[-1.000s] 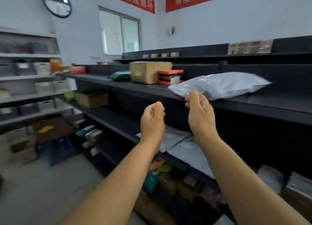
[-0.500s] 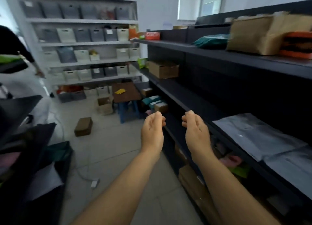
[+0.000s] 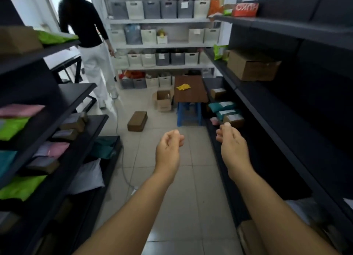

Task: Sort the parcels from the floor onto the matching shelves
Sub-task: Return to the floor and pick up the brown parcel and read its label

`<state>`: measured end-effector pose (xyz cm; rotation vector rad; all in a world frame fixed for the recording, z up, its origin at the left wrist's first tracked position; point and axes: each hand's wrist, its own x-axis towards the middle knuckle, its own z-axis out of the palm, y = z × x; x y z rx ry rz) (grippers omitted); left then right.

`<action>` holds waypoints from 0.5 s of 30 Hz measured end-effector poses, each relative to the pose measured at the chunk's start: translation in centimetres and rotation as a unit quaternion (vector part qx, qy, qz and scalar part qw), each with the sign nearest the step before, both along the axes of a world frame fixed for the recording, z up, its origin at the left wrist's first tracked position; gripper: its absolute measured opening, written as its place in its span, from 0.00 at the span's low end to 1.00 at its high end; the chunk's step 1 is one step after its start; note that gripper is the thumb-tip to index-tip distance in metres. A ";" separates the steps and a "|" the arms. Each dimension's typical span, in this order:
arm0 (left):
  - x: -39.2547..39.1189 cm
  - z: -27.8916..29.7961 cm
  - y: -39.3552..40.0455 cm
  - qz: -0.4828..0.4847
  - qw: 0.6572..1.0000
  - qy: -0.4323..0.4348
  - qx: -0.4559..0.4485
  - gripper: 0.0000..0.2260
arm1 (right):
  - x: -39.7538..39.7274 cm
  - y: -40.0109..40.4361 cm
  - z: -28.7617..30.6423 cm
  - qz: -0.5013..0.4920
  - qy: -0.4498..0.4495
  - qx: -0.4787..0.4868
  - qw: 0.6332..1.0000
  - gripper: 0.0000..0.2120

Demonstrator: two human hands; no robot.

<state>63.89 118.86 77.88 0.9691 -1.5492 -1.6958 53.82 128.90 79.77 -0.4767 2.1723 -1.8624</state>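
A brown cardboard parcel (image 3: 137,120) lies on the tiled floor in the aisle, well ahead of both hands. An open cardboard box (image 3: 163,100) stands on the floor further back. My left hand (image 3: 169,148) and my right hand (image 3: 232,143) hover at mid-aisle, fingers loosely curled, holding nothing. Dark shelves run along both sides: the left shelves (image 3: 76,96) carry pink, green, teal and grey bags and small boxes, the right shelves (image 3: 267,105) carry a large cardboard box (image 3: 252,65) and teal parcels (image 3: 222,106).
A person in a black top and white trousers (image 3: 89,44) stands at the far left of the aisle. A brown tabletop on a blue stool (image 3: 189,101) stands by the right shelf. White shelving with fabric bins (image 3: 162,35) closes the aisle's end. A cable (image 3: 124,170) trails on the floor.
My view has swung left from the right shelf, where my right hand let go of a grey bag, to the aisle and floor. Both hands have dropped lower and are empty.
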 end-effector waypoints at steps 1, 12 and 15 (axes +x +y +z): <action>-0.7 -0.3 -1.6 0.012 1.000 -0.002 0.002 0.09 | -0.9 -1.6 -0.4 0.008 -0.007 0.004 1.000 0.16; -7.1 -4.0 -22.5 0.081 0.996 -0.011 0.040 0.10 | -9.6 -22.7 -3.2 0.043 -0.031 0.026 0.998 0.13; -8.5 -4.4 -28.0 0.089 0.995 -0.019 0.044 0.10 | -11.1 -28.4 -3.9 0.053 -0.045 0.041 0.997 0.13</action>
